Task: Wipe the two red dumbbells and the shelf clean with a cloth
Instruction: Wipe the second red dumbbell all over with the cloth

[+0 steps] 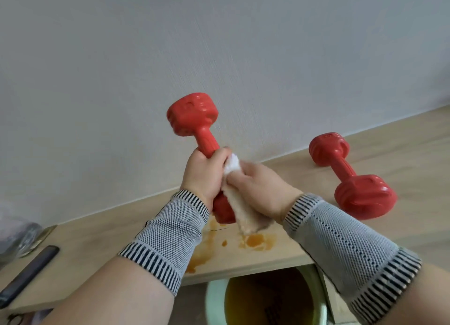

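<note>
Pale wood shelf [401,159] runs across the view against a plain grey-white wall [146,56], tilted by the camera so its back edge climbs toward 2 o'clock.

Nearest, at 6 o'clock under the shelf's front edge: a pale green bucket [214,305] with a dark yellowish inside. At 8 o'clock a dark slim phone-like slab [29,274] lies on the shelf, with crumpled clear plastic [17,237] just beyond it at 9 o'clock.

Both forearms come up from the bottom, each wearing a grey knit wrist sleeve with striped cuffs: left sleeve [168,237], right sleeve [348,251].

Orange-brown stains [255,242] spread on the wood just under the hands, a further smear trailing toward the front edge.

Centre frame: left hand [204,176] wrapped tight round the handle of the held dumbbell [192,115], which is up off the shelf and tilted, top head toward 11 o'clock, lower head down behind the wrist. Right hand [258,183] pinches a white cloth [233,178] against the handle, right beside the left hand's fingers; the cloth's tail hangs down, stained tan at the end.

Farther, at 3 o'clock: second dumbbell [350,173] lies on its side on the shelf, well apart from the hands, one head near the wall.
</note>
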Demonstrator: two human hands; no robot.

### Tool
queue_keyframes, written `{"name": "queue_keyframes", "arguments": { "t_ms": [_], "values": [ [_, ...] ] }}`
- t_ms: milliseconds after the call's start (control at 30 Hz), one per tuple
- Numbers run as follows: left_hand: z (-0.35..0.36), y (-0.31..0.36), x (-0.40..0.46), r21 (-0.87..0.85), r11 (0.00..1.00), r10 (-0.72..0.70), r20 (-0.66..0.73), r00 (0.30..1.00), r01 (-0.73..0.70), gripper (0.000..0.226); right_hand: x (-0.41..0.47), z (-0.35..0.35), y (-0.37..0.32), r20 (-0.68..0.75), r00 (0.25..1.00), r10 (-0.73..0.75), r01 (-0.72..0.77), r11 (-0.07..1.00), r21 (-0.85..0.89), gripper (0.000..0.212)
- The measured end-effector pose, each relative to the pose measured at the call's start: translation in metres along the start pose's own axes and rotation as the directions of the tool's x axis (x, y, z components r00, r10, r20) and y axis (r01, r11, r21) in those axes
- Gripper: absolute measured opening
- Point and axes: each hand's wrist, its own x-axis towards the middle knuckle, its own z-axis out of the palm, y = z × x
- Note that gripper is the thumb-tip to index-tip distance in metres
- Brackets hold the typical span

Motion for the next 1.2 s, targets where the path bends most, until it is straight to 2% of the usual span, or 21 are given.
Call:
{"name": "queue_keyframes", "arguments": {
  "t_ms": [67, 133, 333, 400, 467, 600, 667, 700, 733, 800, 867, 933, 1000, 1067, 1100, 1167, 1200],
  "values": [
    [0.001, -0.002, -0.006, -0.051, 0.998, -0.036, 0.062, 0.997, 0.039, 0.007, 0.001, -0.001, 0.005, 0.178, 0.984, 0.015, -0.032, 0.995, 0.090, 0.013],
    [0.001, -0.001, -0.010, -0.033, 0.998, -0.056, 0.099, 0.994, 0.060, 0.008, 0.003, -0.001, 0.012, 0.236, 0.972, -0.014, -0.014, 0.993, 0.118, 0.008],
    [0.002, 0.000, -0.015, -0.074, 0.975, -0.186, 0.230, 0.955, 0.208, 0.035, 0.005, 0.005, 0.020, 0.011, 0.999, -0.046, 0.043, 0.976, 0.211, 0.021],
    [0.002, -0.004, -0.018, -0.024, 0.978, -0.192, 0.293, 0.937, 0.208, 0.045, 0.006, 0.004, 0.021, -0.052, 0.998, -0.021, 0.034, 0.965, 0.258, 0.029],
    [0.002, -0.003, -0.020, 0.000, 0.981, -0.185, 0.337, 0.923, 0.196, 0.050, 0.007, 0.004, 0.020, -0.107, 0.994, -0.001, 0.039, 0.936, 0.349, 0.025],
    [0.007, 0.002, -0.019, 0.086, 0.995, -0.087, 0.413, 0.907, 0.056, 0.040, 0.010, -0.004, 0.012, -0.161, 0.983, 0.093, 0.029, 0.778, 0.627, 0.017],
    [0.001, -0.001, -0.017, 0.093, 0.991, -0.123, 0.389, 0.913, 0.094, 0.040, 0.011, -0.014, 0.006, -0.169, 0.977, 0.133, 0.038, 0.667, 0.744, 0.008],
    [-0.004, -0.005, -0.016, 0.075, 0.978, -0.209, 0.397, 0.894, 0.196, 0.052, 0.011, -0.019, 0.006, -0.170, 0.973, 0.155, 0.041, 0.611, 0.791, 0.010],
    [-0.010, -0.012, -0.016, 0.062, 0.941, -0.326, 0.428, 0.843, 0.332, 0.071, 0.013, -0.024, 0.006, -0.170, 0.969, 0.178, 0.042, 0.561, 0.827, 0.015],
    [-0.020, -0.022, -0.022, 0.083, 0.850, -0.480, 0.529, 0.699, 0.521, 0.094, 0.016, -0.029, 0.009, -0.152, 0.962, 0.228, 0.033, 0.455, 0.890, 0.023],
    [-0.021, -0.030, -0.029, 0.027, 0.788, -0.492, 0.628, 0.603, 0.615, 0.089, 0.018, -0.033, 0.012, -0.096, 0.958, 0.272, 0.002, 0.326, 0.945, 0.027],
    [-0.018, -0.025, -0.035, -0.065, 0.771, -0.422, 0.693, 0.584, 0.633, 0.085, 0.019, -0.036, 0.015, -0.038, 0.954, 0.296, -0.034, 0.236, 0.971, 0.026],
    [-0.011, -0.016, -0.034, -0.016, 0.852, -0.387, 0.654, 0.650, 0.523, 0.073, 0.020, -0.038, 0.018, -0.033, 0.944, 0.329, -0.051, 0.243, 0.969, 0.022],
    [-0.004, -0.007, -0.030, 0.179, 0.938, -0.347, 0.537, 0.769, 0.298, 0.059, 0.021, -0.039, 0.017, -0.061, 0.929, 0.365, -0.071, 0.336, 0.939, 0.030],
    [-0.001, -0.005, -0.028, 0.290, 0.944, -0.286, 0.484, 0.827, 0.157, 0.058, 0.022, -0.039, 0.018, -0.066, 0.926, 0.372, -0.086, 0.377, 0.922, 0.034],
    [0.000, -0.005, -0.027, 0.496, 0.863, -0.132, 0.411, 0.902, -0.099, 0.066, 0.021, -0.036, 0.019, -0.067, 0.922, 0.382, -0.101, 0.404, 0.909, 0.034],
    [-0.001, -0.007, -0.028, 0.575, 0.799, -0.072, 0.385, 0.920, -0.178, 0.069, 0.021, -0.036, 0.021, -0.089, 0.913, 0.398, -0.095, 0.419, 0.903, 0.034]
  ]
}}
